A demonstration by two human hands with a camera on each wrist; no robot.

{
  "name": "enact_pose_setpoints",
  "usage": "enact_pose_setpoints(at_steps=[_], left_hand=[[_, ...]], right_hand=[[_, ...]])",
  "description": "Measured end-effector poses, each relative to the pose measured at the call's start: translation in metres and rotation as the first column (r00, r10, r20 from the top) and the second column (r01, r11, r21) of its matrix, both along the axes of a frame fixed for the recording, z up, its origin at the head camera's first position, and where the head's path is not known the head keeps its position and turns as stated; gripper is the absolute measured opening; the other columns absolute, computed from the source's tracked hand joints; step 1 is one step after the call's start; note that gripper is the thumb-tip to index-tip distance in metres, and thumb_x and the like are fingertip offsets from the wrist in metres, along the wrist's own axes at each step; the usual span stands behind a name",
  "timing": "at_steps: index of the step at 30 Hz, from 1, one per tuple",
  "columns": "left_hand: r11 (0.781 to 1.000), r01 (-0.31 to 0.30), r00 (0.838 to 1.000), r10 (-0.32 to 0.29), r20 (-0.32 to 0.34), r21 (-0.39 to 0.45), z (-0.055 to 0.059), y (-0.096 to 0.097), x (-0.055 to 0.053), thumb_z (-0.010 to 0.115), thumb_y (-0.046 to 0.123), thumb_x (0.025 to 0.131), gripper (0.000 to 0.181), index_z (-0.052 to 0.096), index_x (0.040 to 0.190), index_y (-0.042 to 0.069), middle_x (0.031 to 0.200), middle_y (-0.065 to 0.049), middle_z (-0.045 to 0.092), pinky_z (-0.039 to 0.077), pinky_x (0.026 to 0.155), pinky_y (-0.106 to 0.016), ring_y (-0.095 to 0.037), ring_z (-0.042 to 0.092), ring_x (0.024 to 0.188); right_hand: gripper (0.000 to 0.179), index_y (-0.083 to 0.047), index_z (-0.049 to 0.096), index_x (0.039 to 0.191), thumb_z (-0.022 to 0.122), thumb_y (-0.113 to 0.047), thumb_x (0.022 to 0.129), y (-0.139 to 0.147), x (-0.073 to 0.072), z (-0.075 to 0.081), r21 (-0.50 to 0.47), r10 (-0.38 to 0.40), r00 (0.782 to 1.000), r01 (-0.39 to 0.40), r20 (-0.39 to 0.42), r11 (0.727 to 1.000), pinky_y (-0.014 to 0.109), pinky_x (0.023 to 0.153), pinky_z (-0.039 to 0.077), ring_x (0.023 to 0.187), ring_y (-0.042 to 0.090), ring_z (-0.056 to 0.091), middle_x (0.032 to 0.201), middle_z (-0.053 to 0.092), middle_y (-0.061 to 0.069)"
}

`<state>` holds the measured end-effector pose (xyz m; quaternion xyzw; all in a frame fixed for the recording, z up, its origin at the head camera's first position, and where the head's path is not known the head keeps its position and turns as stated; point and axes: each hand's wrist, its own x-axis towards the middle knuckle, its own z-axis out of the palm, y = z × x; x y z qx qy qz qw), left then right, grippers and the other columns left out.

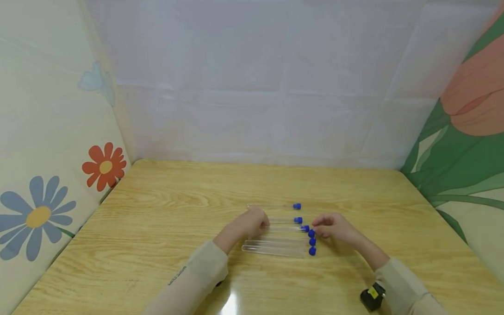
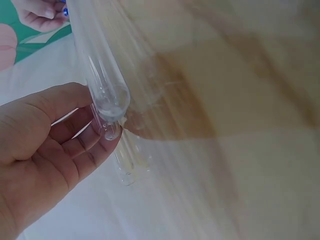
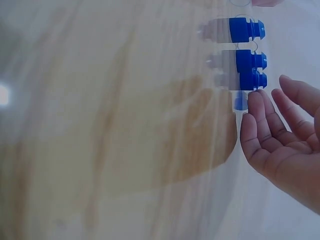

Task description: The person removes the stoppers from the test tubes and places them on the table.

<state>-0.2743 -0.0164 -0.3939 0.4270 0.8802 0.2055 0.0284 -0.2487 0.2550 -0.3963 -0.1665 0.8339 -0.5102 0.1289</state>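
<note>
Glossy woodgrain table (image 1: 178,192), left fingers (image 2: 97,156) around clear tube (image 1: 285,229), right fingers (image 3: 250,134) loose beside blue caps (image 3: 245,61).

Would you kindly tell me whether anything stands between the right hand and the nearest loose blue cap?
Nothing visible does: in the head view, the right hand is right beside the farthest loose blue cap, and no other object shows between them. Whether they touch, I cannot tell.

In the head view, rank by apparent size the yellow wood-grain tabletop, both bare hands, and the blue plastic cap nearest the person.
1. Yellow wood-grain tabletop
2. Left bare hand and right bare hand: too alike to rank
3. Nearest blue plastic cap
</note>
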Motion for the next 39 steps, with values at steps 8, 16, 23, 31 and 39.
enact_pose_setpoints(at_steps=[8,16,23,31,39], left_hand=[[1.000,0.002,0.999,-0.002,0.034,0.013,0.001,0.000,0.001,0.048,-0.020,0.067,0.044,0.020,0.056,0.011,0.054,0.004,0.011,0.013,0.049,-0.019,-0.008,0.011,0.049],[1.000,-0.013,0.998,0.011,0.060,0.025,0.001,0.001,0.002,0.051,-0.017,0.070,0.044,0.022,0.055,0.012,0.052,0.004,0.015,0.014,0.047,-0.019,-0.007,0.013,0.047],[0.998,-0.039,0.998,0.036,0.053,0.054,0.006,-0.003,0.001,0.054,-0.012,0.076,0.026,0.047,0.056,0.004,0.052,0.002,0.038,0.026,0.047,-0.016,-0.005,0.028,0.049],[0.977,-0.058,0.989,0.028,0.147,0.204,0.021,-0.012,0.006,0.056,-0.003,0.083,0.018,0.065,0.099,-0.008,0.095,-0.015,0.065,0.045,0.060,-0.019,-0.011,0.055,0.067],[0.955,-0.061,0.989,0.019,0.145,0.290,0.031,-0.020,0.008,0.057,0.001,0.083,0.025,0.062,0.108,-0.003,0.102,-0.014,0.063,0.049,0.066,-0.020,-0.014,0.063,0.080]], right_hand=[[0.024,0.020,0.051,0.098,0.056,0.002,0.083,0.002,-0.001,-0.002,0.002,-0.001,1.000,0.001,-0.006,1.000,0.028,0.062,0.050,0.070,0.014,0.057,0.086,0.062,0.017],[0.024,0.019,0.052,0.098,0.055,-0.001,0.085,0.002,0.000,0.000,-0.016,-0.007,1.000,0.007,0.011,1.000,0.030,0.064,0.050,0.071,0.019,0.057,0.084,0.061,0.016],[0.028,0.018,0.052,0.100,0.056,-0.007,0.087,0.005,0.001,0.001,-0.027,-0.012,1.000,0.011,-0.014,1.000,0.034,0.066,0.051,0.074,0.023,0.058,0.085,0.061,0.017],[0.034,0.019,0.049,0.104,0.055,-0.010,0.088,0.007,0.003,0.002,-0.044,-0.035,0.999,0.035,-0.010,0.998,0.036,0.070,0.050,0.079,0.026,0.059,0.089,0.061,0.020],[0.035,0.020,0.048,0.105,0.055,-0.010,0.088,0.008,0.005,0.004,-0.065,-0.074,0.997,0.072,-0.020,0.995,0.038,0.071,0.050,0.079,0.027,0.060,0.090,0.060,0.025]])
